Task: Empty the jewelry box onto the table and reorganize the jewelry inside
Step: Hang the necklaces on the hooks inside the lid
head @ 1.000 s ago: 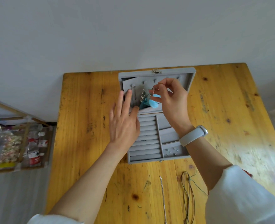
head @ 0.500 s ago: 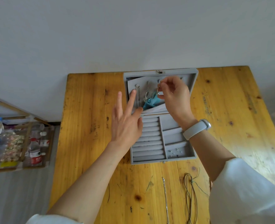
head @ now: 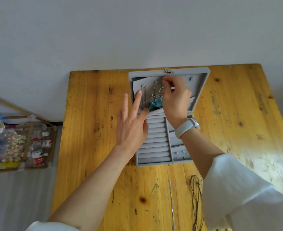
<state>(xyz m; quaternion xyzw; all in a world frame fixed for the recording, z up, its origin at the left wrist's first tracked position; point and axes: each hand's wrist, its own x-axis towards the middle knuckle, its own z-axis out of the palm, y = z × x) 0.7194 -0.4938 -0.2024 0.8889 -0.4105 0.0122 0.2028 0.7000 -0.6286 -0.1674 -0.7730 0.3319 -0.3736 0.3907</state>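
A home: worn wooden table [head: 90,130], cluttered shelf [head: 17,147].

head cam | looks steeply down, perhaps forward-tilted | close over table [head: 90,130]

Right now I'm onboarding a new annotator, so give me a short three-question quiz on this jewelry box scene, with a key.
1. True or false: the jewelry box stands open on the wooden table.
2. Which of the hands pinches the top of a dangling earring at the lid's hook panel?
A. left hand
B. right hand
3. Fill in: near the table's front edge lie a silver chain and a dark ____.

Key:
1. True
2. B; the left hand's fingers are straight, spread against the lid's pocket.
3. cord
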